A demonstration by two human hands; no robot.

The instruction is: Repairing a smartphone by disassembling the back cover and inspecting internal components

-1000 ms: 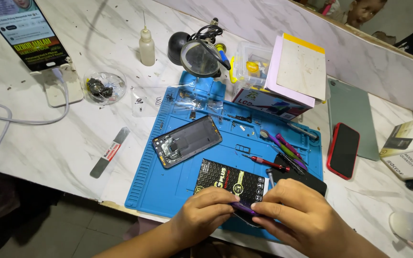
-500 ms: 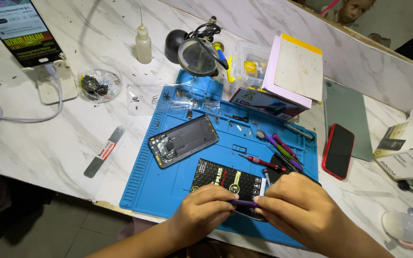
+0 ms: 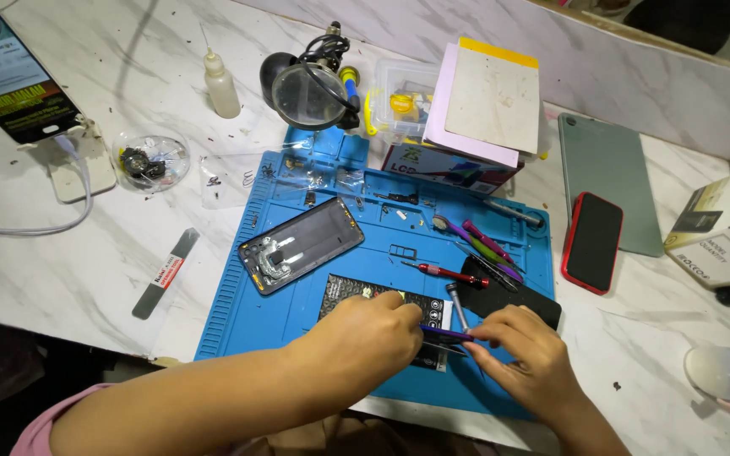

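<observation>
Head view: left hand (image 3: pixel 363 339) and right hand (image 3: pixel 524 358) each hold a pinching grip on one end of a thin purple tool (image 3: pixel 443 333), held level just above a black battery (image 3: pixel 386 314) lying on the blue mat (image 3: pixel 238 312). An opened phone frame (image 3: pixel 302 245) lies near, upper left.

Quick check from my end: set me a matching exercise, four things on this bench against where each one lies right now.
Things:
1. opened phone frame
2. red phone
3. purple tool
4. squeeze bottle

Places:
A. between the left hand and right hand
B. on marble, right of the blue mat
C. on the mat's left half
D. on marble, left of the magnifier

Pairs: 1-C, 2-B, 3-A, 4-D
</observation>
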